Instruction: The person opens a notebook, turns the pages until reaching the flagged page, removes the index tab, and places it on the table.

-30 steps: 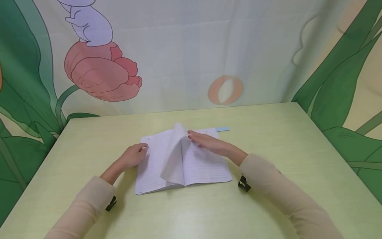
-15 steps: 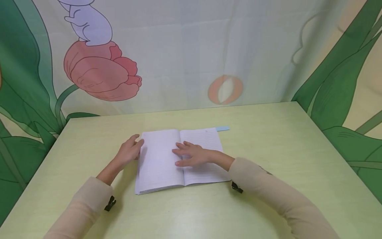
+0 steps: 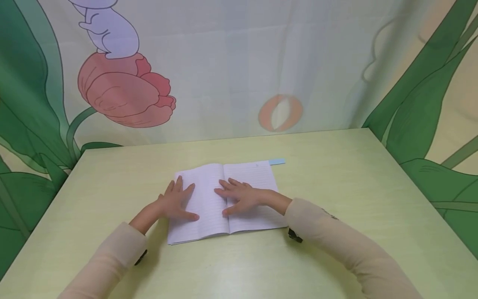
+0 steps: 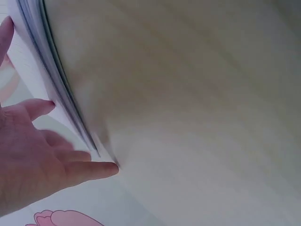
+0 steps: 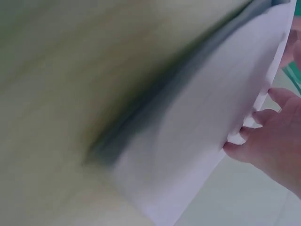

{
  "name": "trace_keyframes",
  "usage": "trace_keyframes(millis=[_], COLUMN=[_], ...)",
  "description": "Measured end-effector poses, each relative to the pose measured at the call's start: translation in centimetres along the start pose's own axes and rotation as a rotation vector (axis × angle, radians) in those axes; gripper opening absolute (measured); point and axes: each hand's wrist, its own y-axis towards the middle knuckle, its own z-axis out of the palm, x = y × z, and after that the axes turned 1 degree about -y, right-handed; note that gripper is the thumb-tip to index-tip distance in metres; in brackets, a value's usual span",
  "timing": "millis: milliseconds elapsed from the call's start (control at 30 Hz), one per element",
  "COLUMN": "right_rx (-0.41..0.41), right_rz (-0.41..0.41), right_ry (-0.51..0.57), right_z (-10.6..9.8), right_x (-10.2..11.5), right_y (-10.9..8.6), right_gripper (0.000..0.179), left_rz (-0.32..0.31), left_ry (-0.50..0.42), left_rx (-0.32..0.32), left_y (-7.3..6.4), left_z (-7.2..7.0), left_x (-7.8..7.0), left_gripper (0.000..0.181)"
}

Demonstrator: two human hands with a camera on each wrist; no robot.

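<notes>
A lined notebook [image 3: 209,178] lies spread open on the table, its left page flat and its fold running down the middle. My left hand [image 3: 175,203] rests on the left page's outer side with fingers and thumb spread. In the left wrist view, that hand [image 4: 37,150] reaches past the stacked page edges. Just right of the fold, my right hand [image 3: 242,197] lies across the pages, fingers splayed toward the left. The right wrist view shows the fingertips of my right hand [image 5: 273,141] touching the paper.
A pale blue strip [image 3: 277,161] sticks out beyond the notebook's top right corner. The light yellow-green table [image 3: 336,174] reaches back to a printed curtain [image 3: 209,83] with flowers and leaves. Black clips [image 3: 295,235] hang under the sleeves.
A raised page has turned over from right to left and now lies flat. My left hand has moved from the notebook's left edge onto the page; my right hand has come to the fold.
</notes>
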Motion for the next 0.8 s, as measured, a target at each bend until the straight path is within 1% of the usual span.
trace_keyframes(millis=[67,133,367,500,567,633,800], right_rx=[-0.012,-0.024,-0.067,-0.09,-0.094,-0.091,-0.068], right_rz=[0.006,0.031,0.149,0.226,0.265,0.288,0.297], right_ry=[-0.007,-0.019,-0.038,-0.056,-0.06,-0.055,-0.08], right_z=[-0.1,-0.3,-1.0,-1.4,-1.6,-1.7,-1.8], right_x=[-0.6,-1.3,-4.4,-5.8,-6.2,-6.4,-6.3], right_y=[-0.2,-0.6,-2.1,-3.1,-3.5,-3.9,-4.2], right_gripper=[0.072,0.073,0.078,0.081,0.084,0.086,0.089], left_rz=[0.001,-0.005,-0.014,-0.017,-0.02,-0.02,-0.025], left_ry=[0.019,0.032,0.045,0.045,0.044,0.045,0.046], left_rx=[0.016,0.024,0.022,0.022,0.022,0.023,0.024], left_y=[0.0,0.0,-0.1,-0.1,-0.1,-0.1,-0.2], left_z=[0.0,0.0,0.0,-0.1,0.0,-0.1,-0.1], left_x=[0.0,-0.1,-0.2,-0.2,-0.2,-0.3,-0.3], left_gripper=[0.098,0.097,0.098,0.098,0.098,0.098,0.098])
